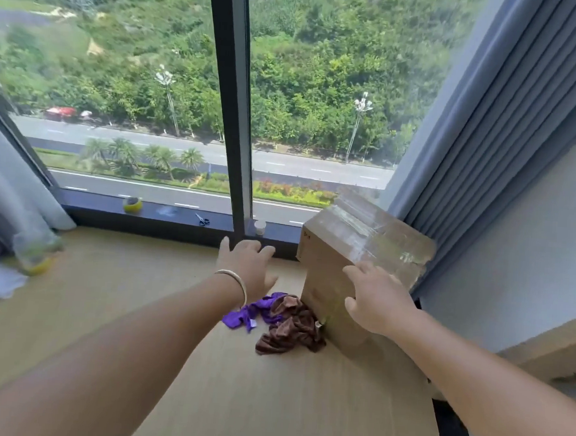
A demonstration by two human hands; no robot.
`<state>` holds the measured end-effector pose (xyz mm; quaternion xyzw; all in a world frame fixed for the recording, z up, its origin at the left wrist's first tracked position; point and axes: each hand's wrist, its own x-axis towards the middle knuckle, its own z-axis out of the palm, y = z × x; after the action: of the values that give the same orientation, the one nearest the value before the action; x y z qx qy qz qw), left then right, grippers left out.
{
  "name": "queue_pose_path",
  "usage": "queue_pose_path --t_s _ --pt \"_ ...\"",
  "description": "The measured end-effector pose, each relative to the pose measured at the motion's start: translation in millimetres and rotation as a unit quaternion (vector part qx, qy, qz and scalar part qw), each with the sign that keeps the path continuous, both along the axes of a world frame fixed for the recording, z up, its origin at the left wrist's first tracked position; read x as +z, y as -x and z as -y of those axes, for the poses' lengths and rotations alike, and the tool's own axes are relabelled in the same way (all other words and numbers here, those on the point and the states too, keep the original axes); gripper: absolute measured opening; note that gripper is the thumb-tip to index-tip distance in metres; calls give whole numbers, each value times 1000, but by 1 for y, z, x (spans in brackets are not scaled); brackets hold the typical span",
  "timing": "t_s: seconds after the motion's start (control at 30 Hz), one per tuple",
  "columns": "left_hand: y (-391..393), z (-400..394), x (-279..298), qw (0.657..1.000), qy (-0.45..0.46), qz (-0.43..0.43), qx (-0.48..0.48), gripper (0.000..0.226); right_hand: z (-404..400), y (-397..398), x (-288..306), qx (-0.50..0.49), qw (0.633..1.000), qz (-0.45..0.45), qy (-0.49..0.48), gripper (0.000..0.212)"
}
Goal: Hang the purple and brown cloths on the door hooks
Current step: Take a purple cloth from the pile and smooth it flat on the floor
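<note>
Both forearms are seen stretched forward from the lower corners of the view over a pale wooden floor [112, 308], towards a taped cardboard box [355, 255], which is taken here as the landmark. The right hand [375, 304] is held against the near face of the box, palm down, with its fingers spread and straight; nothing is gripped. The left hand [250, 266], with a thin bracelet [234, 280] worn at the wrist, is raised just left of the box, its fingers loosely extended and parted, and nothing is held in it.

At the foot of the box, on its left, the brown cloth [290, 329] is crumpled on the floor, touching the box's lower edge. The purple cloth [257, 312] is bunched just left of the brown one, partly tucked under it and partly hidden by the left wrist.

Behind the box a dark window sill [105, 206] is seen. On it, left of the box, small scissors [203, 220] and, farther left, a yellow tape roll [132, 205] are laid. Grey curtains [508, 130] are hung beside and behind the box.
</note>
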<state>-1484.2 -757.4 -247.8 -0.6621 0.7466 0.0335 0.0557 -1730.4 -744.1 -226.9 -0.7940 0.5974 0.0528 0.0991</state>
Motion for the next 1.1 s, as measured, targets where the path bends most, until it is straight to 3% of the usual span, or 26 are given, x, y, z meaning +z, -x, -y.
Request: queue_pose_path --t_s 0.33,0.67,1.1 --pt "-116 99 -160 986 -141 56 61 56 114 -99 -141 45 995 -27 -84 55" --pt "-152 146 -281 976 -198 11 95 47 190 -179 -277 127 980 -2 -152 43" --pt "-184 172 -559 938 -321 -25 131 52 245 -216 -546 145 953 0 -267 55"
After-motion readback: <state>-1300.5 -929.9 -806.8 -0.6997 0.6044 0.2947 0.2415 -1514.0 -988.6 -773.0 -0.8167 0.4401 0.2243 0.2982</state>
